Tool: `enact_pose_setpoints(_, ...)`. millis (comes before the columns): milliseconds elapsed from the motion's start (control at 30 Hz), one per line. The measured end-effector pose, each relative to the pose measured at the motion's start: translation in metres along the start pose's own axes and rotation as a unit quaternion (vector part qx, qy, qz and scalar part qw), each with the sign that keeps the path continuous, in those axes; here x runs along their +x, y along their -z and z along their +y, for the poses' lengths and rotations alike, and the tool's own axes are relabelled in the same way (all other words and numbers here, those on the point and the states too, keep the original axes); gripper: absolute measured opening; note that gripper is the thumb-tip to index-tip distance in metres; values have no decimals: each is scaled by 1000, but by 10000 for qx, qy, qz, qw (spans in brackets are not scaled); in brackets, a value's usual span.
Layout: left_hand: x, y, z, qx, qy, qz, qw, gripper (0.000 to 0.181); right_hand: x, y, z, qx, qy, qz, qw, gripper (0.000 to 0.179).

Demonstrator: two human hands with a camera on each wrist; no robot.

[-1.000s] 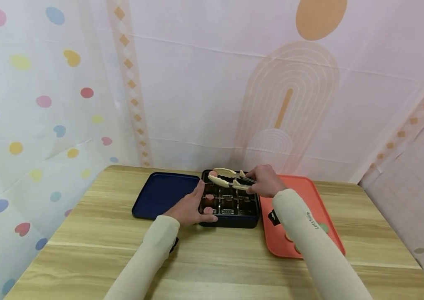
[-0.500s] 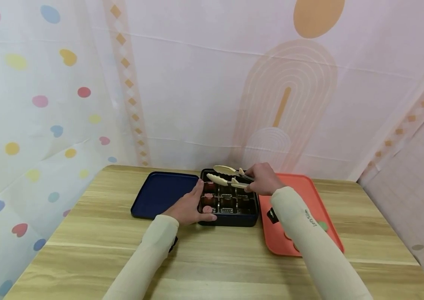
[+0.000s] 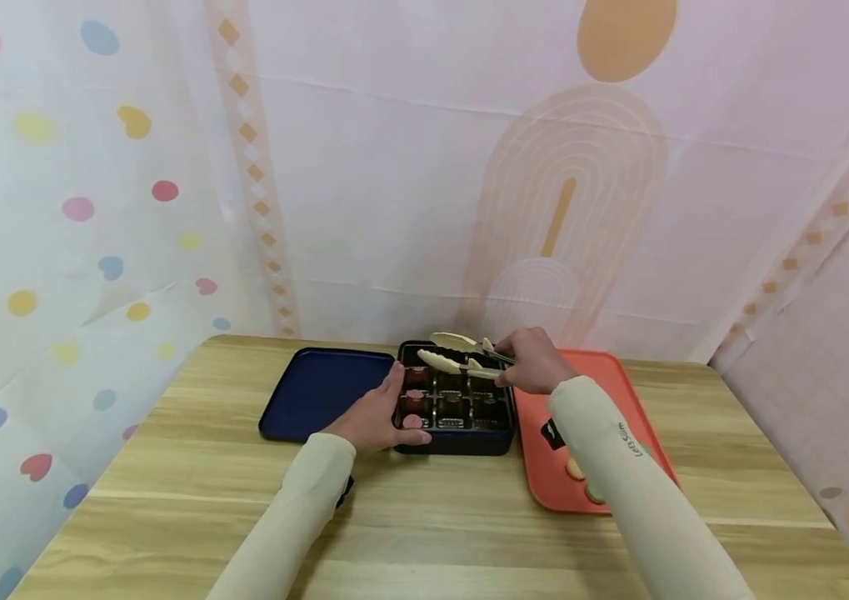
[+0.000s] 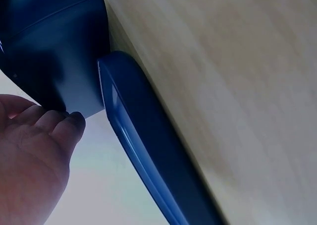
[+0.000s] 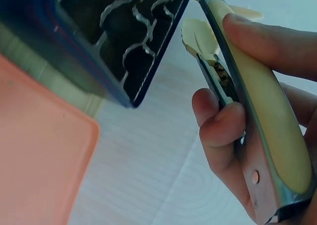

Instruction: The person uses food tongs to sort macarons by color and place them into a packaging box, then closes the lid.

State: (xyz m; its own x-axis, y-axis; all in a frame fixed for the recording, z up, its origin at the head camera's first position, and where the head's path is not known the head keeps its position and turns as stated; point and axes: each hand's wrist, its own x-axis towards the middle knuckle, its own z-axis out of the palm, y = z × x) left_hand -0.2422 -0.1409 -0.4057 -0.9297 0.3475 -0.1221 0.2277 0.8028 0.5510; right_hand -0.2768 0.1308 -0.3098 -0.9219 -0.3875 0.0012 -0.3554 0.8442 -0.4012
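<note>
My right hand (image 3: 535,360) grips a pair of tongs (image 3: 442,360) with cream-coloured tips and handles. The tongs' tips are spread apart over the back of a dark box (image 3: 461,442), with nothing between them. In the right wrist view, the thumb lies along one cream handle (image 5: 267,101) while curled fingers hold the other side. My left hand (image 3: 373,418) rests against the box's left side, its thumb along the front. The left wrist view shows its fingertips at the dark wall (image 4: 74,76). Pink round pieces (image 3: 414,396) sit in the left-hand compartments of the box's clear divided insert.
A dark blue lid (image 3: 327,387) lies left of the box. To the right, an orange-red tray (image 3: 566,492) holds a small black piece (image 3: 551,433) and several round pieces (image 3: 575,469), partly hidden by the right sleeve. A patterned cloth hangs behind the table.
A second ago the tongs' tips held a pink round piece; it has been let go. The tips now stand apart, and a reddish piece shows below them in the left column. The left hand stays put.
</note>
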Motion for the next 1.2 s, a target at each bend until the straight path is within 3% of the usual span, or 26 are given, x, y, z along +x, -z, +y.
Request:
enact_pose_setpoints(267,1,0,-3,-27,-4,87,10000,128,-18,14,13,-8,144,249,9996,31)
enact_pose_setpoints(500,8,-2,2,13,-9,-8,10000,126,-58,26,36,55,177,517,9985,46)
enact_pose_setpoints(800,9,-1,-1,-49,-35,44,10000,127,-101,31,49,-14,311,782,9965,42)
enact_pose_setpoints(1200,9,-3,-3,-108,9,77,9999,128,-149,24,85,38,-303,756,9967,47)
